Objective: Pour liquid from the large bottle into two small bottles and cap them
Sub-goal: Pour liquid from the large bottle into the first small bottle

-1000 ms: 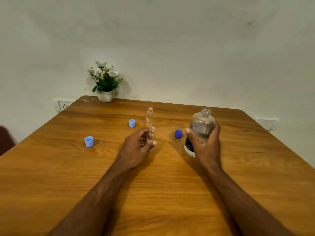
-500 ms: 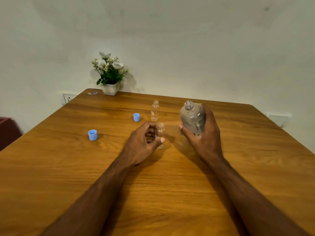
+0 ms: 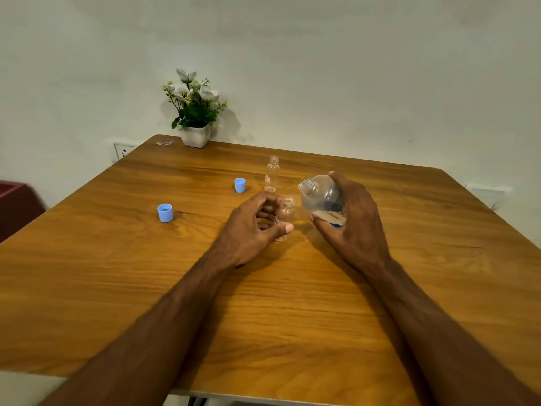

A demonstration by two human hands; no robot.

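My right hand (image 3: 352, 221) grips the large clear bottle (image 3: 322, 197), uncapped and tilted left, its mouth just above and to the right of a small bottle's opening. My left hand (image 3: 251, 230) holds that small clear bottle (image 3: 285, 213) upright on the wooden table (image 3: 263, 303). A second small bottle (image 3: 272, 174) stands open a little farther back. Two light blue caps lie to the left: one (image 3: 240, 185) near the far bottle, the other (image 3: 165, 213) farther left. The dark blue cap is hidden.
A white pot of flowers (image 3: 194, 112) stands at the table's far left corner against the wall. A wall socket (image 3: 123, 150) sits beside that corner. A dark red object (image 3: 14, 206) is at the left edge.
My right hand has lifted the large bottle, carried it left and tipped its mouth toward the small bottle held by my left hand. The dark blue cap is out of sight now.
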